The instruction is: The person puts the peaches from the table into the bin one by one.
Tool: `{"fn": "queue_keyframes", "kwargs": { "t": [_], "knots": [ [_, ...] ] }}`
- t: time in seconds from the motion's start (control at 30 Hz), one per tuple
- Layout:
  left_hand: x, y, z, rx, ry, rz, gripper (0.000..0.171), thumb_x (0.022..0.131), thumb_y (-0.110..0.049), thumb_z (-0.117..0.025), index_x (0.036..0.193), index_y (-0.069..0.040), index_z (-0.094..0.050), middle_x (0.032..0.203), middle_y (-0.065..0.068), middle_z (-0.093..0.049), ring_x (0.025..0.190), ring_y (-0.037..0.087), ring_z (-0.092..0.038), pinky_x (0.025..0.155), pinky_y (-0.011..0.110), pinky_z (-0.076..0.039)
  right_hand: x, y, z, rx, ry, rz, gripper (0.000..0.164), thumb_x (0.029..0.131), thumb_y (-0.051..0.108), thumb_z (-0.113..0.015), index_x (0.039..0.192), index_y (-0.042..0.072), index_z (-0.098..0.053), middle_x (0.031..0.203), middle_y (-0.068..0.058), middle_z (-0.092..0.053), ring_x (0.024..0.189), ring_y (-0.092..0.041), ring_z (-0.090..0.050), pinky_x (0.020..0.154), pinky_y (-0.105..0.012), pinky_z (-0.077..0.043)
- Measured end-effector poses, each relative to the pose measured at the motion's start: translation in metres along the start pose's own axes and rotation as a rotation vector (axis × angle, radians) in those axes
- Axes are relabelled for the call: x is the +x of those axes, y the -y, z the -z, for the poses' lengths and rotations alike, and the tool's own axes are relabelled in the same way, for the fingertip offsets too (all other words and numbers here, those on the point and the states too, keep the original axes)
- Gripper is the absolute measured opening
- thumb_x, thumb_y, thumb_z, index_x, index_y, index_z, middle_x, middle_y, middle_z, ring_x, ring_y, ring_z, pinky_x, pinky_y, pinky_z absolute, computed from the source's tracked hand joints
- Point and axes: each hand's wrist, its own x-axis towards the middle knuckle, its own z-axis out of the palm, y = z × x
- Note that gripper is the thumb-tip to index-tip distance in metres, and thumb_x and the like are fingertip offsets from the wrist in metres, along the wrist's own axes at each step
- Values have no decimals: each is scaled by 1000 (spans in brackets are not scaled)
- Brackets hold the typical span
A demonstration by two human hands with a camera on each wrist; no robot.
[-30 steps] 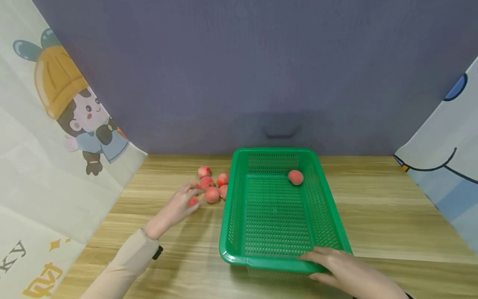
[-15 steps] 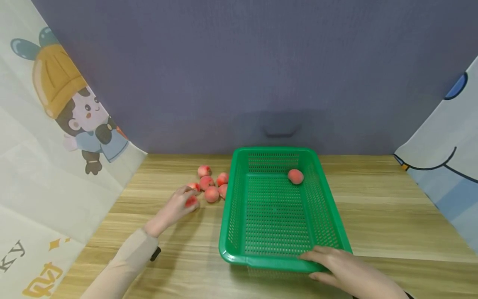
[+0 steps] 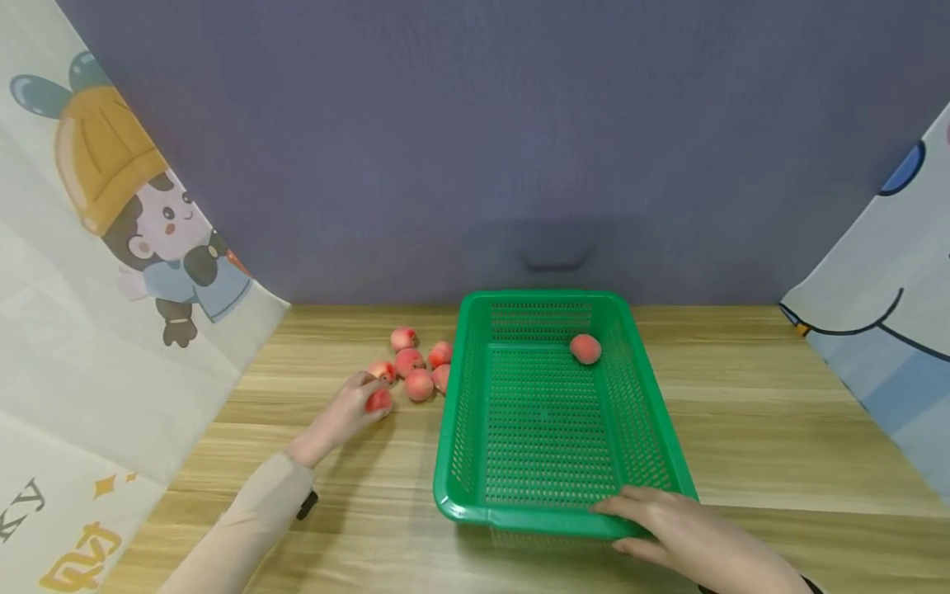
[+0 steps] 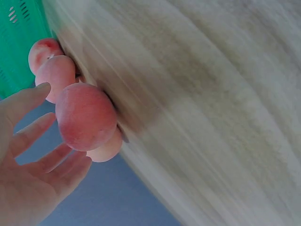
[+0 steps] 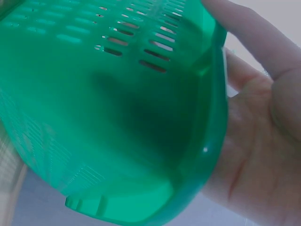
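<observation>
My left hand (image 3: 349, 412) reaches around the nearest peach (image 3: 378, 401), at the front left of a small group. In the left wrist view that peach (image 4: 86, 117) lies by the fingertips, and the thumb (image 4: 30, 101) shows a gap from it. More peaches sit just beyond, among them one (image 3: 419, 384) to its right and one (image 3: 382, 371) behind the fingers. My right hand (image 3: 683, 528) grips the near right corner of a green perforated basket (image 3: 549, 521). Seen from the right wrist, the basket's rim (image 5: 221, 108) passes between the hand's digits. A single peach (image 3: 585, 349) lies inside, toward the back right.
All this stands on a wood-grain table (image 3: 742, 429). A grey-purple panel (image 3: 519, 148) rises along its back edge. Printed cloth (image 3: 67, 371) hangs at the left, and another printed cloth (image 3: 883, 272) at the right. The basket's left wall stands right beside the peach group.
My left hand has drawn slightly back and its fingers have come in around the nearest peach, uncovering the peach behind. My right hand and the basket stay put; the head view shifts slightly.
</observation>
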Motion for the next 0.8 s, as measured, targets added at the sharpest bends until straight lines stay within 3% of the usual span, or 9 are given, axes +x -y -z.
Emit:
{"fn": "queue_keyframes", "kwargs": {
  "t": [0.53,0.8],
  "knots": [
    [0,8,-10,-24,19,-18,42,67,2,-71,106,8,-58,103,29,-53,85,35,-58,70,40,-50,0,0,0,-10,-15,9,38,84,44,-53,117,27,-55,115,-5,-56,104,-35,-52,77,-45,-46],
    [1,8,-13,-28,-11,-54,39,66,4,-72,103,8,-60,100,28,-54,84,34,-58,68,38,-50,0,1,0,-22,-16,2,37,84,44,-52,117,28,-54,115,-4,-56,104,-33,-53,77,-45,-46]
  ]
}}
